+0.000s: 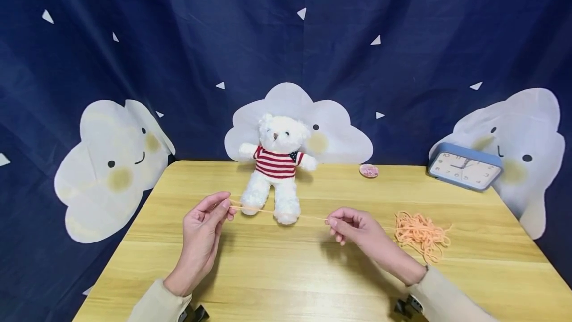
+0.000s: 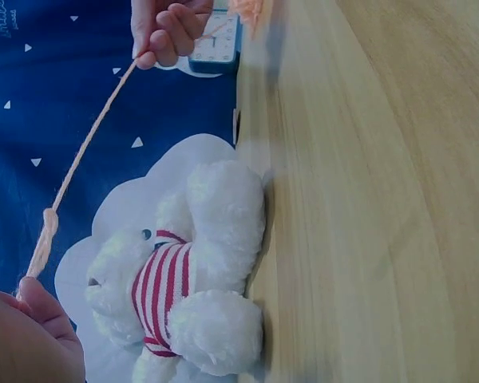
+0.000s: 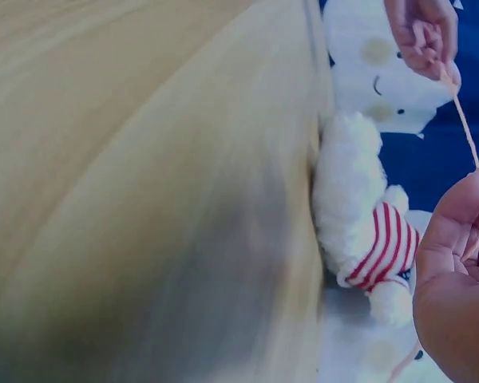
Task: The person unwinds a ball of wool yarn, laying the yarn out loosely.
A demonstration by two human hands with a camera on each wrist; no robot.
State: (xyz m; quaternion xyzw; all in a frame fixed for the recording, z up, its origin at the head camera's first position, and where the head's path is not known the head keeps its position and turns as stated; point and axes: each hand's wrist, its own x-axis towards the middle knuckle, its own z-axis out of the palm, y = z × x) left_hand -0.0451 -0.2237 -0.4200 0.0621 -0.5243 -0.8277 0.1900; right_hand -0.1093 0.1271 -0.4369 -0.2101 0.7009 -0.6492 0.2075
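A strand of peach yarn [image 2: 93, 128] stretches between both hands above the table. My left hand [image 1: 203, 232] pinches one end between thumb and fingertips, where a short doubled loop of yarn [image 2: 42, 243] shows in the left wrist view. On the other side my right hand [image 1: 359, 232] pinches the strand with thumb and forefinger. From there the yarn leads back to a loose peach heap [image 1: 420, 235] on the table, right of the right hand. Behind the strand sits a white teddy bear [image 1: 275, 163] in a red-and-white striped shirt, its feet overlapped by the yarn in the head view.
A blue alarm clock [image 1: 464, 167] stands at the table's back right. A small pink round item [image 1: 369, 171] lies at the back edge, right of the bear. The wooden table [image 1: 277, 272] ends against a dark blue curtain [image 1: 268, 29] with white clouds.
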